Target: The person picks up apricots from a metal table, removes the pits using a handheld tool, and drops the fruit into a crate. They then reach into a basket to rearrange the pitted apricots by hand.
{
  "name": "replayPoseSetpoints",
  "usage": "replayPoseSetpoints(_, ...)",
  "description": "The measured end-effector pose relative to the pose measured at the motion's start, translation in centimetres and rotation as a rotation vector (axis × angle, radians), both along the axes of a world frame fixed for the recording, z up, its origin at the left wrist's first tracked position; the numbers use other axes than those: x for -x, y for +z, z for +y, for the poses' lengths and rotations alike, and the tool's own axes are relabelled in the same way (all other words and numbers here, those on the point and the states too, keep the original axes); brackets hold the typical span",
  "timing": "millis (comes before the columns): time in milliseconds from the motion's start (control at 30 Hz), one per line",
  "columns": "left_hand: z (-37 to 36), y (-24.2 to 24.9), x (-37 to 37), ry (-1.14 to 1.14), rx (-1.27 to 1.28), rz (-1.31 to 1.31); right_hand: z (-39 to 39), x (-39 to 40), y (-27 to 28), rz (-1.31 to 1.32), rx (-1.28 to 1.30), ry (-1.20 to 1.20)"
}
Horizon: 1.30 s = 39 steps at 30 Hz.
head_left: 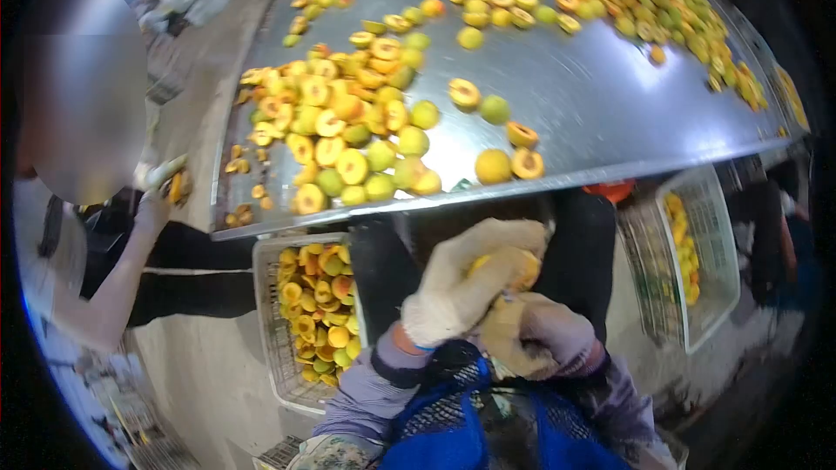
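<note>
In pale work gloves, both of my hands are close together in front of my lap, below the table's near edge. My left hand (pixel 470 274) wraps around a yellow peach (pixel 520 270), which shows between the gloved fingers. Just beneath it, my right hand (pixel 540 335) is curled closed, its fingers bent inward near the peach. Whatever sits inside that hand is hidden by the glove. Closest on the metal table (pixel 610 139) lie a whole peach (pixel 493 166) and a cut half (pixel 527 163).
A large pile of cut peaches (pixel 348 122) lies on the table's left, another (pixel 670 13) at far right. Crates of peach halves stand at my left (pixel 268 322) and right (pixel 716 296). At left, another person (pixel 70 252) holds pieces in a gloved hand.
</note>
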<state>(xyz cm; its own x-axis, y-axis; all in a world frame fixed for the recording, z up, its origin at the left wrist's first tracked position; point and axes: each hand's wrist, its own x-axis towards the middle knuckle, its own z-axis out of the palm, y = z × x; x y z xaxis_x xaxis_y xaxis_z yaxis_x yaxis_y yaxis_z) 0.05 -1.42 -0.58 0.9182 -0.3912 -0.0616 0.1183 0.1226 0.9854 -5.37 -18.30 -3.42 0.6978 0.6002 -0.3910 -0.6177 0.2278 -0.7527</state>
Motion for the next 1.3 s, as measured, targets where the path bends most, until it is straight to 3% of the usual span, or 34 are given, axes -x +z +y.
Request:
replayPoseSetpoints(33, 0.2, -0.1, 0.0, -0.013, 0.035, 0.016, -0.1, -0.8, -0.4, -0.215, 0.035, 0.087)
replayPoseSetpoints(100, 0.5, 0.0, 0.2, -0.023, 0.072, 0.075, 0.4, -2.1, 2.6, 0.196, 0.047, 0.177)
replayPoseSetpoints(167, 0.4, -0.6, 0.6, 0.017, 0.180, 0.119, 0.3, -2.1, 2.6, 0.244, -0.028, 0.180)
replayPoseSetpoints(233, 0.4, -0.9, 0.9, 0.041, 0.223, 0.194, 1.2, -2.6, -0.1, -1.106, 0.113, 0.062)
replayPoseSetpoints(267, 0.4, -1.3, 0.9, 0.071, 0.265, 0.173, 0.8, -2.4, -0.2, -1.109, 0.115, 0.063)
replayPoseSetpoints(333, 0.1, -1.4, 1.4, 0.124, 0.350, 0.153, 0.1, -1.3, 0.3, -0.737, 0.096, 0.139)
replayPoseSetpoints(433, -0.3, -1.0, 1.9, 0.178, 0.385, 0.124, -0.3, -1.5, 1.1, -0.726, 0.174, 0.227)
replayPoseSetpoints(467, -0.5, -1.4, 1.8, 0.195, 0.413, 0.169, 0.1, -1.4, 1.0, -0.905, 0.175, 0.089)
replayPoseSetpoints(500, -0.6, -1.4, 1.9, 0.224, 0.441, 0.273, 0.1, -0.5, -0.3, -0.898, 0.209, 0.010)
replayPoseSetpoints(567, -0.6, -1.8, 2.1, 0.233, 0.386, 0.152, 0.0, 0.1, -0.7, -0.838, 0.180, 0.030)
replayPoseSetpoints(600, -0.9, -1.6, 2.5, 0.272, 0.486, 0.224, 0.1, 0.3, -0.7, -0.823, 0.194, 0.019)
replayPoseSetpoints(667, -0.8, -1.7, 2.6, 0.265, 0.488, 0.236, 0.4, 0.6, -0.5, -0.387, 0.059, 0.078)
replayPoseSetpoints(700, -0.9, -1.8, 2.6, 0.267, 0.490, 0.231, 0.4, 0.7, -0.9, -0.383, 0.061, 0.073)
replayPoseSetpoints(767, -1.0, -1.9, 2.5, 0.279, 0.519, 0.301, 0.3, 0.9, -2.1, 0.445, -0.395, 0.034)
replayPoseSetpoints(800, -1.0, -1.9, 2.5, 0.265, 0.556, 0.314, 0.3, 1.1, -2.0, 0.449, -0.394, 0.030)
replayPoseSetpoints(867, -1.0, -1.8, 2.4, 0.250, 0.593, 0.330, 0.3, 1.5, -1.5, 0.105, -0.209, -0.036)
replayPoseSetpoints(900, -1.0, -1.7, 2.3, 0.247, 0.577, 0.359, 0.3, 1.5, -1.5, 0.106, -0.207, -0.035)
replayPoseSetpoints(967, -1.1, -1.6, 2.2, 0.244, 0.562, 0.386, 0.3, 1.2, -1.4, 0.265, -0.451, -0.023)
replayPoseSetpoints(1300, -0.6, -1.9, 1.5, 0.118, 0.577, 0.449, 0.3, 0.5, -1.4, 0.435, -0.337, 0.015)
